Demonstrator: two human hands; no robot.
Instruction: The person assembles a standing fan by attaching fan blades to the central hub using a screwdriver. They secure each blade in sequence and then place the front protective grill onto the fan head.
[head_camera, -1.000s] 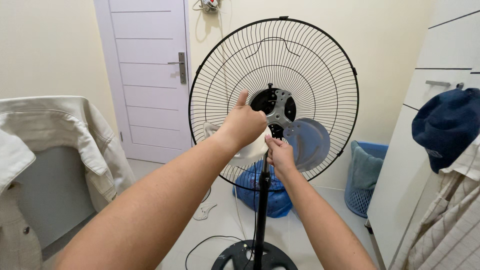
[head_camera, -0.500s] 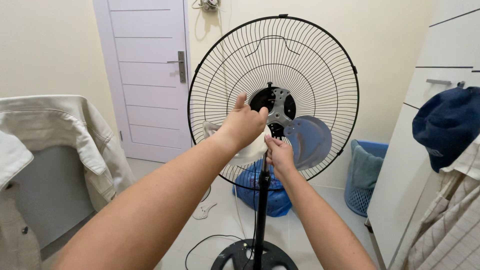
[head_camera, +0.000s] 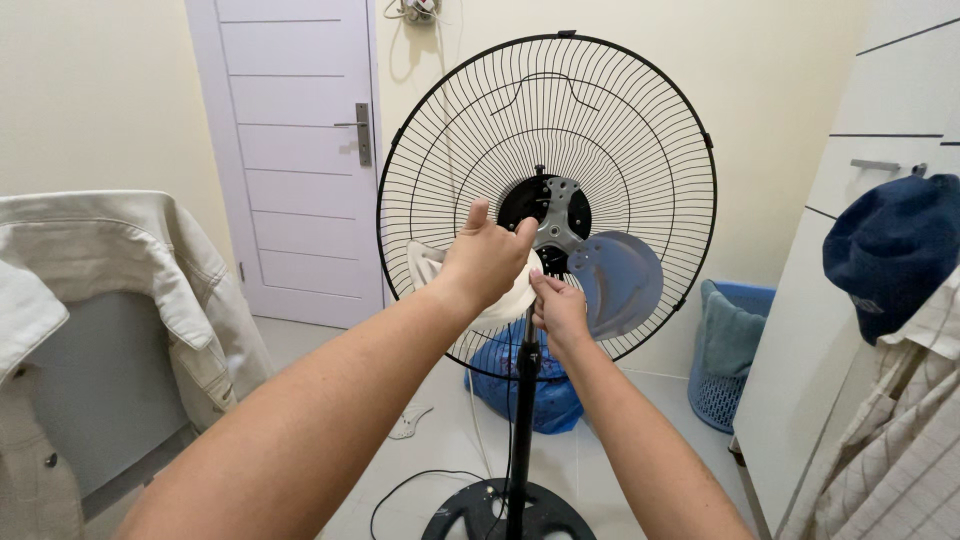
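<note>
A standing fan faces me with its front guard off, showing the black wire rear grille (head_camera: 640, 120), the black and grey hub (head_camera: 556, 213) and a translucent blue blade (head_camera: 620, 280). My left hand (head_camera: 485, 260) presses a white cloth (head_camera: 425, 268) over the blade left of the hub, fingers curled on it. Just under the hub, at the top of the black pole (head_camera: 522, 420), my right hand (head_camera: 560, 315) pinches the lower edge of that cloth-covered blade. The cloth and my left hand hide most of this blade.
The fan's round black base (head_camera: 480, 515) and a cable (head_camera: 400, 490) lie on the tiled floor. A blue bag (head_camera: 548, 398) sits behind the pole, with a blue laundry basket (head_camera: 735, 365) to the right. A pale jacket (head_camera: 120, 260) hangs on the left, a navy cap (head_camera: 890, 250) on the right, and a white door (head_camera: 300, 150) stands behind.
My left hand has slid slightly down and left with the cloth, so more white shows at the left. The right hand has hardly moved.
</note>
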